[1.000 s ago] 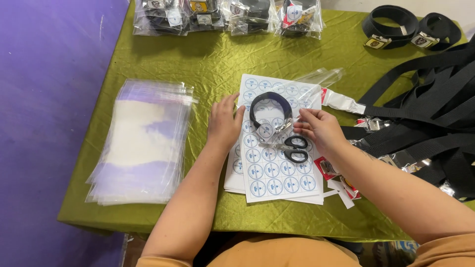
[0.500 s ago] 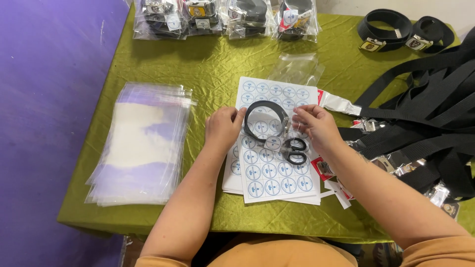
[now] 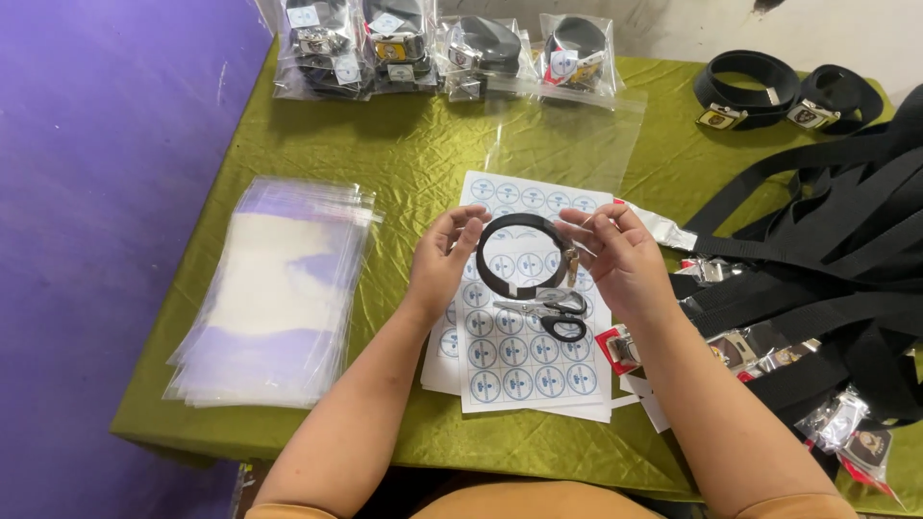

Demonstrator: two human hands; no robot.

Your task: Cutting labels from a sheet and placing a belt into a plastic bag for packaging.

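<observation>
A black belt coiled into a ring (image 3: 524,253) is held up between both hands above a white sheet of round stickers (image 3: 524,370). My left hand (image 3: 444,261) presses the coil's left side. My right hand (image 3: 615,255) grips its right side, by the metal buckle end. A clear plastic bag (image 3: 567,135) stands up behind the coil, its lower edge at my fingers. Black-handled scissors (image 3: 553,312) lie on the sticker sheet just below the coil.
A stack of clear bags (image 3: 274,298) lies at the left on the green tablecloth (image 3: 404,163). Bagged belts (image 3: 433,43) line the far edge. Loose black straps (image 3: 827,250) and two coiled belts (image 3: 784,96) fill the right side, with small wrapped buckles (image 3: 846,423) nearby.
Both hands have lifted the coiled belt off the sticker sheet and away from me. The clear bag has risen upright behind it. The scissors stayed on the sheet.
</observation>
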